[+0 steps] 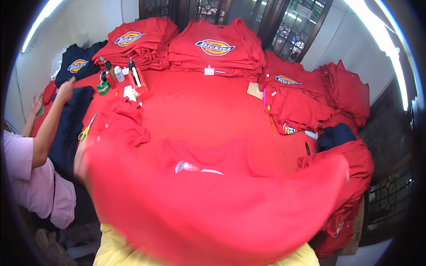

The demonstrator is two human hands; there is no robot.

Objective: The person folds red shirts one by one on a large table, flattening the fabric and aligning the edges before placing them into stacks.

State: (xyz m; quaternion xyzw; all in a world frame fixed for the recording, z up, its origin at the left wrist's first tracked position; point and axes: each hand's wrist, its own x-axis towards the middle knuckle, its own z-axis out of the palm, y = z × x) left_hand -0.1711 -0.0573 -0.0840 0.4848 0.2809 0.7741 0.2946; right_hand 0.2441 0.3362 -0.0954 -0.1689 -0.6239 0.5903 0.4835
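Observation:
A red sleeveless shirt (213,199) is stretched wide in front of me, blurred by motion, with a smeared logo patch near its neckline. At its left edge, my left hand (80,162) is closed on the cloth, partly hidden and blurred. My right hand (346,168) grips the opposite edge; only a sliver of it shows. Beyond the shirt lies the red-covered table (199,106). Near my left hand are yellow-handled scissors (84,133) and a crumpled red garment (120,124).
Folded red shirts (215,48) are stacked along the far edge, with more red garments (306,97) at the right. A red holder (139,86), bottles and a green tape dispenser (103,88) stand far left. Beside dark garments (73,119), another person (35,168) raises their hands.

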